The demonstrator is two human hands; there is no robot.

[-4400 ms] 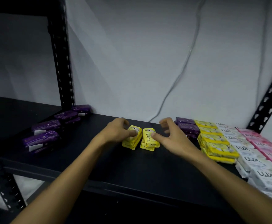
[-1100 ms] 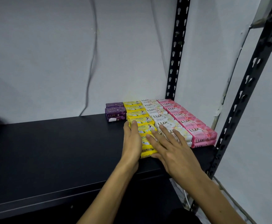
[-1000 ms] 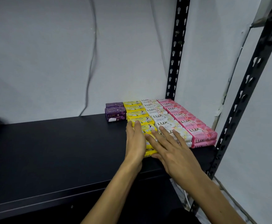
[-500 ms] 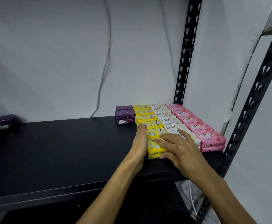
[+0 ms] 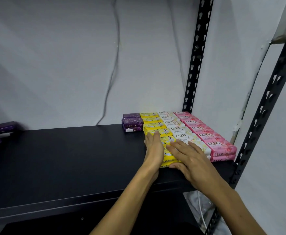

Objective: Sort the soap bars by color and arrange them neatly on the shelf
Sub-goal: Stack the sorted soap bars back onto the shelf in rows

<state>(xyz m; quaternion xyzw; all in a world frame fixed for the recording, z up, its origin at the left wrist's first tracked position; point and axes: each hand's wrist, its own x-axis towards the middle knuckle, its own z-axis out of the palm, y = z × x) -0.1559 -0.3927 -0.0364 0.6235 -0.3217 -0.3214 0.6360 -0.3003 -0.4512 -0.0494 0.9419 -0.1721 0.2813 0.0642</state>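
Left hand [image 5: 154, 148] and right hand [image 5: 192, 160]: bare, no rings or watch visible. Both forearms bare, no sleeves in view.

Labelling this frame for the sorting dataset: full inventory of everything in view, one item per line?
Purple soap bars: short stacked row, purple, back of the shelf, left of the yellow row.
Yellow soap bars: stacked row, yellow, between purple and white rows; near end under the hands.
White soap bars: stacked row, white, between yellow and pink rows.
Pink soap bars: stacked row, pink, far right by the uprights.
Loose purple bars: a few, purple, far left end of the shelf; count unclear.
Shelf: one, black.
Rack uprights: two, black, perforated, right side.
Cable: one, grey, on the white wall.
Left hand: flat against the yellow row's left side.
Right hand: flat on yellow and white bars.
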